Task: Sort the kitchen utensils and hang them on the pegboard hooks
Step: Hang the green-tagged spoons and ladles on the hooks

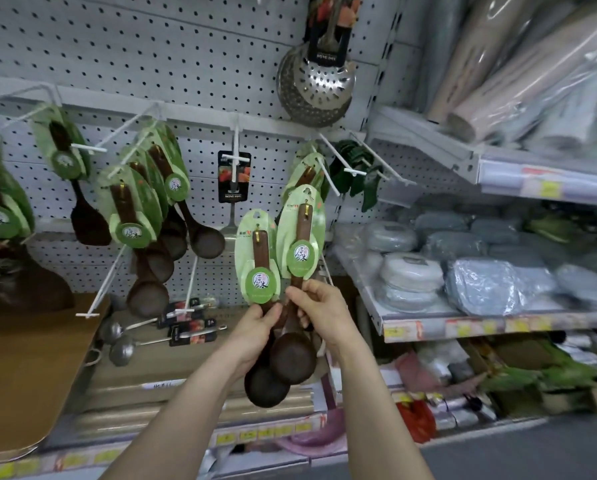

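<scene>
Left hand: it is closing round the dark handle of the first wooden ladle, just below the green card, with the fingers curling tight and no gap showing.
Right hand: it is pinching the handle of the second wooden ladle between thumb and curled fingers, right under the round green label.
First wooden ladle: it is standing upright in front of the pegboard, with its round bowl hanging below the left wrist.
Second wooden ladle: it is being held a little higher, just beside the first and touching it. The top of its card is reaching up near the tip of a white hook. I cannot tell whether the card is on the hook.
Bowls: the two dark bowls are overlapping low between the forearms.
Hanging stock: more carded wooden ladles are hanging in bunches on the hooks to the left, beside a dark wooden spatula.
Above: a perforated steel skimmer is hanging on the upper board.
Below: small steel ladles are lying on the shelf under the hooks.
To the right: wrapped folded packs are sitting on a side shelf, with plastic-covered rolls lying on the shelf above.
</scene>
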{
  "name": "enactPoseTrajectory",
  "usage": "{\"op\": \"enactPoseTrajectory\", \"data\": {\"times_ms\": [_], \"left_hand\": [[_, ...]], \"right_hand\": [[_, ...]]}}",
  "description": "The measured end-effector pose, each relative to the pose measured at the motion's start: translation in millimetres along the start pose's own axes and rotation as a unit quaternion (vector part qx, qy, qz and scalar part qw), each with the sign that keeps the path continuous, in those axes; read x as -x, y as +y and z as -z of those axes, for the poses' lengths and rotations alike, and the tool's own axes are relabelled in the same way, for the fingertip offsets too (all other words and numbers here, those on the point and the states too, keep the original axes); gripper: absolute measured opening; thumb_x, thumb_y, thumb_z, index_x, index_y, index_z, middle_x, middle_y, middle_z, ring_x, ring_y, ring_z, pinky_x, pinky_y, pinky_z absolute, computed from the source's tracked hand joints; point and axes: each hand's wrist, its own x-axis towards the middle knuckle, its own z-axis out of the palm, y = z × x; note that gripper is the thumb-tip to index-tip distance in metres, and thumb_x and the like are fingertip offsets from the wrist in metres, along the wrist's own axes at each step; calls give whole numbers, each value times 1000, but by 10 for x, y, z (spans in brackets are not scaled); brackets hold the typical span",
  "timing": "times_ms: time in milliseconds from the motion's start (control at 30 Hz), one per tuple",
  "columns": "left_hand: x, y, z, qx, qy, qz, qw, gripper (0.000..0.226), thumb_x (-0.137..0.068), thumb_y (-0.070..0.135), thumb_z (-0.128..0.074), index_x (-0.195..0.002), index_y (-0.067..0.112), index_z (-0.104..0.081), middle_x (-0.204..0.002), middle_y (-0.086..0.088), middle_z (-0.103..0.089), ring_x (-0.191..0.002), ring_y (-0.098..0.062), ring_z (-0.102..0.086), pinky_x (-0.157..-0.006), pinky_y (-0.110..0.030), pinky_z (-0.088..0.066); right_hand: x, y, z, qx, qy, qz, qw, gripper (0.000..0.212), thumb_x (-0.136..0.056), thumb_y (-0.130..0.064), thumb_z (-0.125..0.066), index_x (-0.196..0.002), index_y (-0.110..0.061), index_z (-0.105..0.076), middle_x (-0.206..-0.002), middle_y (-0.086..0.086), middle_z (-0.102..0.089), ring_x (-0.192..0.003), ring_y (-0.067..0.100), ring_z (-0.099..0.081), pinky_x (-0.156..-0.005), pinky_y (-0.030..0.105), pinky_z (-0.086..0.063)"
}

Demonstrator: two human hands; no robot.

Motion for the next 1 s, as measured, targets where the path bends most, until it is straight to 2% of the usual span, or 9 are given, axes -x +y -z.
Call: {"op": "enactPoseTrajectory", "data": {"times_ms": [100,167,233,400,667,800,900,1000], "left_hand": [[51,28,-15,-12,3,-24,1000,12,-101,10,-48,-94,12,-58,-82,-4,-63,-76,-14,-56,-75,-24,-47],[81,40,2,-37,1,-38,999,14,-101,10,-48,-91,14,-58,-79,-2,-57,-70,-13,-48,-71,-23,-42],[99,56,21,-48,-4,-46,998,16,-101,10,-48,-89,14,-58,-76,0,-54,-66,-12,-43,-67,-23,-39],[122,90,16,-58,-23,-56,997,15,-101,12,-48,-91,13,-59,-77,1,-54,-64,-11,-42,-65,-22,-38],[24,116,89,-96,-19,-58,994,13,-101,18,-50,-99,8,-60,-75,1,-52,-68,-13,-44,-69,-25,-39],[-16,146,97,-96,-10,-57,994,13,-101,18,-50,-97,10,-60,-73,2,-51,-69,-12,-45,-70,-22,-40],[-52,191,105,-87,0,-55,995,14,-101,17,-49,-97,12,-60,-73,2,-51,-69,-11,-46,-68,-19,-41],[-97,247,119,-88,17,-54,994,15,-102,17,-48,-95,12,-60,-72,1,-50,-68,-11,-46,-68,-18,-41]], "right_hand": [[76,-6,19,21,38,26,999,12,-96,-8,-62,-89,1,-63,-58,2,-51,-41,4,-40,-41,17,-34],[103,19,49,32,68,27,997,17,-96,-12,-64,-91,5,-63,-60,5,-52,-43,8,-41,-43,20,-35],[126,49,88,41,93,26,994,19,-95,-18,-66,-90,1,-67,-59,3,-54,-47,12,-43,-46,25,-37],[129,78,177,57,111,6,992,20,-94,-24,-67,-75,-18,-65,-51,-6,-52,-46,12,-42,-47,25,-37],[-93,91,249,69,110,-4,992,20,-93,-26,-68,-76,-17,-65,-51,-5,-51,-44,13,-42,-47,28,-36],[-389,113,273,65,111,-16,992,19,-93,-25,-68,-76,-19,-67,-54,-2,-54,-43,11,-41,-45,28,-35],[-687,144,276,81,121,-31,989,14,-93,-25,-68,-84,-14,-69,-62,5,-58,-43,11,-42,-45,28,-37],[-977,166,267,92,131,-44,986,16,-91,-22,-71,-98,-8,-69,-66,4,-62,-44,8,-48,-48,24,-43]]}}
